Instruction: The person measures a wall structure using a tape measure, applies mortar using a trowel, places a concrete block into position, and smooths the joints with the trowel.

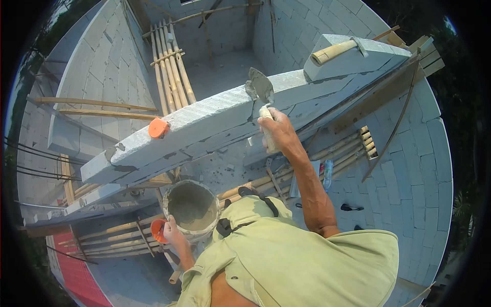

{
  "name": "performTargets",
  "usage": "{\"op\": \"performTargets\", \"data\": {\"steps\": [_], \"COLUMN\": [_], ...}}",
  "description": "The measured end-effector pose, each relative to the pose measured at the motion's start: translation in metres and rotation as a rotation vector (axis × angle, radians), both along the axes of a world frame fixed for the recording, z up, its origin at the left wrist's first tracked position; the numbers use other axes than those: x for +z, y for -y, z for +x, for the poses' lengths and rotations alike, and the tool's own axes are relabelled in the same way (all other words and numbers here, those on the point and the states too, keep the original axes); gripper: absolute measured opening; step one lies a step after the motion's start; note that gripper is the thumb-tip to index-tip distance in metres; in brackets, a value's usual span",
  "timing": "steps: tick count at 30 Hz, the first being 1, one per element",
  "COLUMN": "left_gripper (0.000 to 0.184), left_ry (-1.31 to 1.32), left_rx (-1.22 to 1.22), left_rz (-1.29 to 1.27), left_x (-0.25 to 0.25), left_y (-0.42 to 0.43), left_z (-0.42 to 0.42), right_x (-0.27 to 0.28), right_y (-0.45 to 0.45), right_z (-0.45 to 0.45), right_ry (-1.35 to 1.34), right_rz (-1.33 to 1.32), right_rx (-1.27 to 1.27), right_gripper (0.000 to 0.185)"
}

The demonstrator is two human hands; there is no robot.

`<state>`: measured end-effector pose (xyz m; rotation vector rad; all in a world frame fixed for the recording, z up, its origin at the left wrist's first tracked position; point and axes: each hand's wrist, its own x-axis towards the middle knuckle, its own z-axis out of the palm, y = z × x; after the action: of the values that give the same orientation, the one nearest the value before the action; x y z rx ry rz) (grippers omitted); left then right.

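My right hand (279, 128) is closed round the pale handle of a trowel (262, 86). Grey mortar coats its blade, which is at the top of the block wall (204, 115), over a joint between blocks. Low and to the left, my left hand (175, 234) grips the side of a mortar-smeared bucket (192, 204) with wet grey mortar inside. Just beside those fingers is an orange, rounded object (158, 231); whether the hand holds it too is unclear. Another orange object (158, 128), like a tape measure, rests on the wall top.
A hammer or hatchet with a wooden handle (333, 52) lies on a raised block (353, 61) at right. Bamboo poles (171, 66) run beyond the wall, and more bamboo (112, 240) lies below. A plastic bottle (328, 174) sits under my right arm.
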<state>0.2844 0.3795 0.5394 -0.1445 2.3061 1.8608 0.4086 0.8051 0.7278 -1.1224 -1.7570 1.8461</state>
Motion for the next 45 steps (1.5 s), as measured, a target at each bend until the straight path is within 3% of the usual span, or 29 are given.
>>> {"op": "performTargets", "data": {"steps": [1, 4, 7, 12, 15, 17, 19, 21, 22, 24, 25, 27, 28, 31, 32, 36, 38, 39, 40, 42, 45], "left_gripper": [0.050, 0.050, 0.051, 0.049, 0.046, 0.045, 0.052, 0.051, 0.050, 0.048, 0.046, 0.040, 0.039, 0.043, 0.042, 0.044, 0.043, 0.042, 0.031, 0.029, 0.034], "left_ry": [0.012, -0.016, 0.023, 0.047, 0.036, 0.004, 0.016, 0.088, 0.159, 0.105, 0.053, 0.072, 0.032, -0.078, -0.095, -0.171, -0.231, -0.290, -0.281, -0.253, -0.194], "left_rx": [-0.010, -0.033, -0.058, -0.027, -0.028, -0.060, -0.025, -0.022, -0.011, -0.100, -0.183, -0.295, -0.397, -0.532, -0.537, -0.587, -0.636, -0.686, -0.646, -0.603, -0.566], "left_rz": [0.028, -0.009, -0.030, -0.048, -0.054, -0.025, 0.022, 0.059, 0.109, 0.126, 0.160, 0.198, 0.126, -0.057, -0.064, -0.157, -0.172, -0.183, -0.169, -0.198, -0.182], "left_x": [0.001, -0.003, -0.002, -0.019, -0.029, -0.025, -0.003, 0.053, 0.073, 0.074, 0.072, 0.076, 0.090, 0.091, 0.086, 0.079, 0.060, 0.054, 0.077, 0.072, 0.073], "left_y": [0.002, 0.003, 0.005, 0.022, 0.024, 0.013, -0.014, -0.056, -0.078, -0.100, -0.106, -0.116, -0.137, -0.171, -0.174, -0.193, -0.197, -0.200, -0.215, -0.213, -0.218], "left_z": [0.001, 0.000, -0.001, -0.002, -0.004, -0.008, -0.004, 0.015, 0.020, 0.015, 0.014, 0.013, 0.020, 0.021, 0.016, 0.027, 0.032, 0.035, 0.045, 0.040, 0.038], "right_x": [-0.004, -0.031, -0.054, -0.045, -0.056, -0.057, -0.054, -0.052, -0.061, -0.092, -0.108, -0.137, -0.144, -0.172, -0.166, -0.152, -0.155, -0.162, -0.172, -0.172, -0.149], "right_y": [-0.005, -0.048, -0.072, -0.088, -0.056, -0.019, 0.024, 0.056, 0.060, 0.065, 0.069, 0.085, 0.100, 0.127, 0.113, 0.077, 0.082, 0.083, 0.084, 0.074, 0.064], "right_z": [0.004, 0.010, 0.020, 0.044, 0.044, 0.051, 0.056, 0.060, 0.059, 0.055, 0.048, 0.032, 0.027, 0.035, 0.043, 0.055, 0.052, 0.054, 0.059, 0.075, 0.080], "right_ry": [0.002, -0.471, -0.663, -0.567, -0.633, -0.638, -0.440, 0.007, 0.003, 0.306, 0.301, 0.288, 0.194, 0.178, 0.182, 0.223, 0.261, 0.250, 0.288, 0.323, 0.308], "right_rz": [-0.008, -0.684, -0.867, -0.675, -0.726, -0.838, -0.644, -0.215, -0.228, 0.198, 0.189, 0.545, 0.606, 0.729, 0.691, 0.647, 0.679, 0.674, 0.639, 0.578, 0.572], "right_rx": [-0.006, 0.106, 0.247, -0.130, -0.094, 0.139, 0.297, 0.403, 0.396, 0.843, 0.837, 0.829, 0.625, 0.559, 0.731, 0.942, 0.408, 0.420, 0.544, 0.830, 0.643], "right_gripper": [0.031, 0.040, 0.046, 0.041, 0.041, 0.043, 0.045, 0.047, 0.047, 0.046, 0.046, 0.037, 0.021, 0.016, 0.019, 0.023, 0.021, 0.021, 0.022, 0.027, 0.025]}}
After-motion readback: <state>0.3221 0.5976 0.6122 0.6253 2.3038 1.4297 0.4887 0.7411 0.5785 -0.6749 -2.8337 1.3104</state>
